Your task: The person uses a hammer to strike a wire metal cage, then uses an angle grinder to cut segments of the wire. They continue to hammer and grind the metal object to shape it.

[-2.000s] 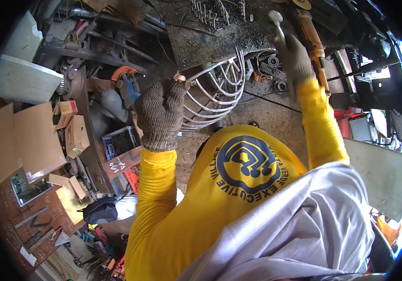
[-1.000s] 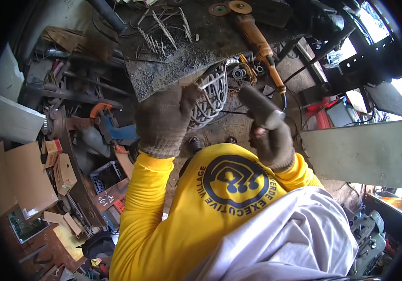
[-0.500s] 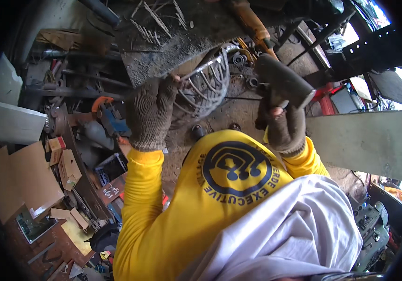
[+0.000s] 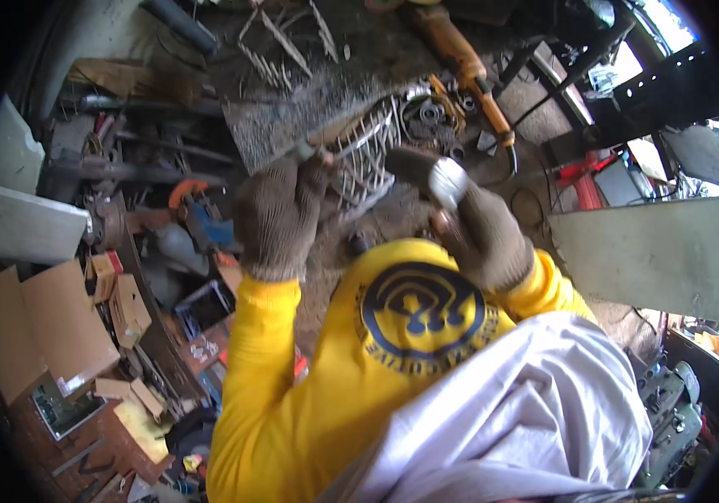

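My left hand (image 4: 280,210), in a brown knit glove with bare fingertips, is closed at the near-left end of a metal grille (image 4: 369,142) of crossed, curved rods. The grille is tilted beside the edge of a gritty worktable (image 4: 271,126). To its right, my gloved right hand (image 4: 493,239) is wrapped around a hammer (image 4: 418,168). The handle is mostly hidden by the glove. The dark hammer head, with a bright round face, is near the grille's right side; contact cannot be judged.
Cut rods (image 4: 284,46) lie on the worktable. An orange-bodied power tool (image 4: 452,46) with a cord lies at its right. Rings and metal parts (image 4: 431,113) lie beyond the hammer. A blue and orange tool (image 4: 204,222) is at left; a grey panel (image 4: 644,256) stands at right.
My right hand and the hammer have swung left and inward, toward the grille. The grille has tilted in my left hand, which has shifted slightly right.
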{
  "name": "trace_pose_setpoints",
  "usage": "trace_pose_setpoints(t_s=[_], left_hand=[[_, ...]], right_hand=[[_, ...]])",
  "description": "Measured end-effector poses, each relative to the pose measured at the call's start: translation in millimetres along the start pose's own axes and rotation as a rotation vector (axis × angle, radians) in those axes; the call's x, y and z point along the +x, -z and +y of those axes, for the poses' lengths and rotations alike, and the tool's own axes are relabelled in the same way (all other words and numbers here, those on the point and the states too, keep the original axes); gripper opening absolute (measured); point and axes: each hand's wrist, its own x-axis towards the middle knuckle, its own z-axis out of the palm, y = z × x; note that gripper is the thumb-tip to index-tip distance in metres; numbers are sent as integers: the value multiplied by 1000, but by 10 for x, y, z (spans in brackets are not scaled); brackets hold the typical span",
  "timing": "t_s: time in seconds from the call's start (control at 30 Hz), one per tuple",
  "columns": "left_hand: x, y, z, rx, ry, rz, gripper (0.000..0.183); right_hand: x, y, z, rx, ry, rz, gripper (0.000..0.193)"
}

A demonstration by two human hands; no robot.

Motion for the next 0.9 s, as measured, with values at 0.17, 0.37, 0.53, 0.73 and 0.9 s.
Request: trace_pose_setpoints(t_s=[0.17,0.37,0.53,0.73,0.9], left_hand=[[167,29,-86,134,-61,15,36],[117,-10,-26,117,-34,-28,36],[41,92,-39,-183,92,-11,41],[60,50,-273,149,-106,59,34],[102,13,-177,216,-48,-2,38]], right_hand=[[-17,71,148,319,138,311,43],[141,-93,201,-75,504,206,35],[-3,-16,82,192,-91,53,37],[54,88,147,139,177,177,35],[200,-56,36,-109,421,110,28]])
